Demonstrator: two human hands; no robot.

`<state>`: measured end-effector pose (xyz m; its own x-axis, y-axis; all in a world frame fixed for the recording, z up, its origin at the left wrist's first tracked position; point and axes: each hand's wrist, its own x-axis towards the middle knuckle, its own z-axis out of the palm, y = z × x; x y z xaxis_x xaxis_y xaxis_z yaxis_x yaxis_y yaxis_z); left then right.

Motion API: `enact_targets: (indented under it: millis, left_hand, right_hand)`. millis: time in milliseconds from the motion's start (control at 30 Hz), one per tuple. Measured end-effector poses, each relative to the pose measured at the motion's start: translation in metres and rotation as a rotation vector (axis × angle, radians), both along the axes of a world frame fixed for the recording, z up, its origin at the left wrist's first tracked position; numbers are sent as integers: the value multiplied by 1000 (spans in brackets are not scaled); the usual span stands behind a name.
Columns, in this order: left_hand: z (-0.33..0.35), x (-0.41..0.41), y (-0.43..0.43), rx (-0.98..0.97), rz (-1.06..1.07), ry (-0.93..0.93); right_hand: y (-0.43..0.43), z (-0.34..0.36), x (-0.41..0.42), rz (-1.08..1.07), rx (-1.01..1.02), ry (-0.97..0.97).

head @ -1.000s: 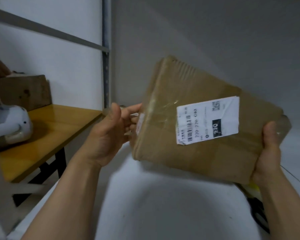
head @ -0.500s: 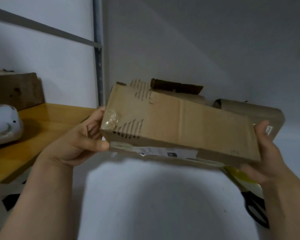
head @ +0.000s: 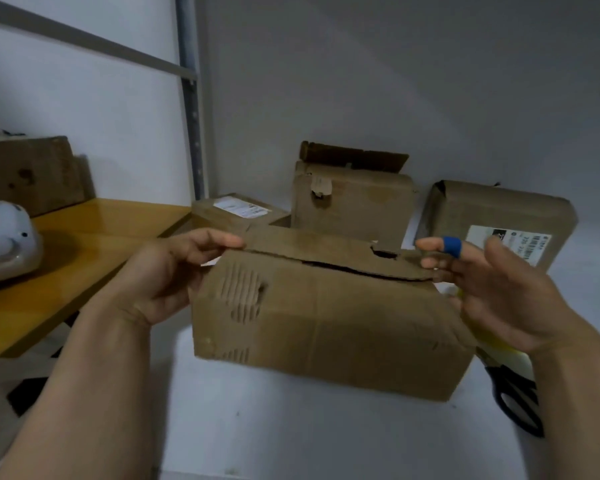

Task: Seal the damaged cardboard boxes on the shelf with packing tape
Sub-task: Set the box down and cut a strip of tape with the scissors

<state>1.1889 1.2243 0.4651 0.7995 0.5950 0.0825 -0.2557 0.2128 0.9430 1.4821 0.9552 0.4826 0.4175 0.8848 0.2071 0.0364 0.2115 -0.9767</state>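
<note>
A worn brown cardboard box (head: 326, 317) sits on the white shelf surface (head: 291, 427) in front of me. Its top flap is torn and stands slightly ajar, and its front wall has scuffed, stripped patches. My left hand (head: 163, 275) grips the left end of the box, with fingertips on the flap's edge. At the box's right end, my right hand (head: 492, 285) is spread with straight fingers touching the flap; a blue band wraps the index finger. A yellow and white object (head: 503, 353) lies partly hidden under my right wrist.
Three more cardboard boxes stand behind: a low labelled one (head: 236, 211), one with a raised flap (head: 350, 202), a labelled one at right (head: 496, 216). Black scissors (head: 516, 400) lie right. A wooden table (head: 84, 244) with a white device (head: 4, 237) stands left.
The box was turned from label side up, rotated, and now rests on the shelf with the torn flap up. My right hand let go of its end and spread its fingers.
</note>
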Motion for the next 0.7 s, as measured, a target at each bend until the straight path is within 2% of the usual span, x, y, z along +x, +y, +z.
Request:
enact_targets:
  millis: [100, 167, 267, 400, 467, 600, 700]
  left_hand:
    - [1, 5, -7, 43, 74, 126]
    - [1, 8, -11, 85, 96, 152]
    - [2, 13, -15, 148, 48, 172]
    - [3, 20, -20, 258, -77, 293]
    - [4, 22, -22, 266, -61, 320]
    - [4, 24, -23, 257, -52, 343]
    - [5, 26, -24, 267, -30, 345]
  right_hand:
    - [4, -1, 0, -11, -151, -157]
    - [5, -1, -1, -28, -200, -160]
    - [6, 3, -1, -212, -230, -200]
    - [8, -2, 3, -332, -342, -321]
    - [10, 0, -2, -413, -390, -505]
    - [20, 11, -27, -501, -501, -1110]
    - [34, 21, -63, -414, -464, -1221]
